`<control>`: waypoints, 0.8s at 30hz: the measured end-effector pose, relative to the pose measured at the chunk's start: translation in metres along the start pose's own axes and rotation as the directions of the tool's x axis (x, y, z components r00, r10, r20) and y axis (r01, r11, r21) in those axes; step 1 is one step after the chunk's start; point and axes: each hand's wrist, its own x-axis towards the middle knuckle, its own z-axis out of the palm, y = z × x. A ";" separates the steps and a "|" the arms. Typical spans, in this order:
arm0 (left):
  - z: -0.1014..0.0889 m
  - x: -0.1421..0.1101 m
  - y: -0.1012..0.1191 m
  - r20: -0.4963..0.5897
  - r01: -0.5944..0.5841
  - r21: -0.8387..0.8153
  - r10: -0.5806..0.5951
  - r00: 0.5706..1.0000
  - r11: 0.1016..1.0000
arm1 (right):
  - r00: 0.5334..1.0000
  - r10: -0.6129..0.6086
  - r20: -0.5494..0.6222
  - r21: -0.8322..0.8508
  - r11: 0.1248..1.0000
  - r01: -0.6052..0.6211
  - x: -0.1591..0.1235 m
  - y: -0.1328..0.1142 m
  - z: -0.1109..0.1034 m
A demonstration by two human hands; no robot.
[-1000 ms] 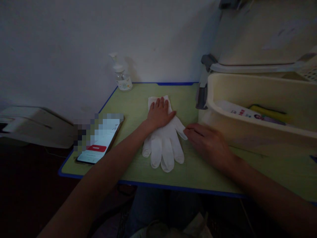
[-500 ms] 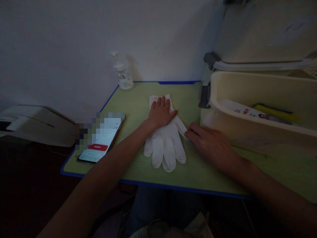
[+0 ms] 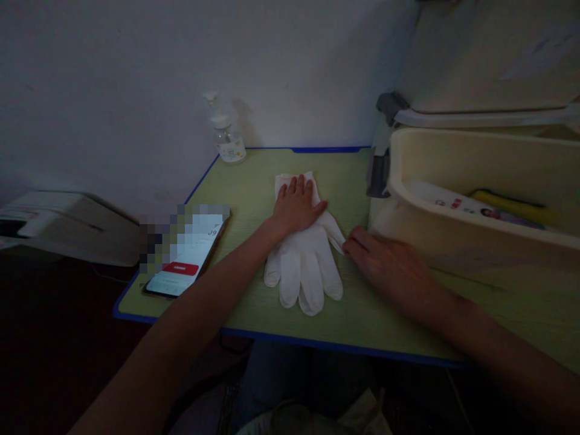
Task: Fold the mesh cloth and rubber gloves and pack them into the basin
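Observation:
A white glove [image 3: 310, 260] lies on the green tabletop [image 3: 254, 193], its cuff toward the wall and its fingers toward me. My left hand [image 3: 296, 205] rests flat on the upper part of the glove near the cuff, fingers spread. At the glove's right side, my right hand [image 3: 385, 266] pinches the tip of the glove's thumb between its fingertips. The thumb is stretched out toward that hand. A second layer shows at the left edge of the glove; whether it is another glove I cannot tell.
A phone [image 3: 188, 257] with a lit screen lies at the table's left edge. A clear pump bottle [image 3: 230, 144] stands at the back left corner. On the right is an open cream bin [image 3: 394, 181] with a packet [image 3: 453, 199] and a yellow item [image 3: 512, 205] inside.
Almost nothing differs. The whole view has shifted slightly, and both hands keep their places on the glove.

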 end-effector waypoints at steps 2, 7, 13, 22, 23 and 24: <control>0.000 0.000 0.000 0.003 -0.002 0.002 0.002 1.000 1.000 | 1.000 0.005 -0.022 0.034 0.999 -0.004 -0.001 0.001 0.004; -0.001 -0.001 0.000 -0.001 0.000 0.002 0.001 1.000 1.000 | 0.996 -0.003 -0.087 0.122 0.992 0.013 -0.003 0.004 0.015; 0.000 0.000 0.000 -0.003 0.001 0.003 -0.001 1.000 1.000 | 0.996 0.041 -0.074 0.163 0.986 -0.028 -0.002 0.004 0.017; 0.000 0.001 0.000 0.001 0.003 -0.013 -0.003 1.000 1.000 | 1.000 -0.001 -0.021 0.229 0.974 0.005 -0.004 0.003 0.006; 0.000 0.001 0.000 0.002 0.003 -0.015 -0.003 1.000 1.000 | 1.000 -0.004 -0.017 0.231 0.973 0.008 -0.004 0.003 0.005; 0.000 0.001 0.000 0.002 0.005 -0.016 -0.005 1.000 1.000 | 1.000 -0.005 -0.011 0.233 0.973 0.007 -0.004 0.002 0.005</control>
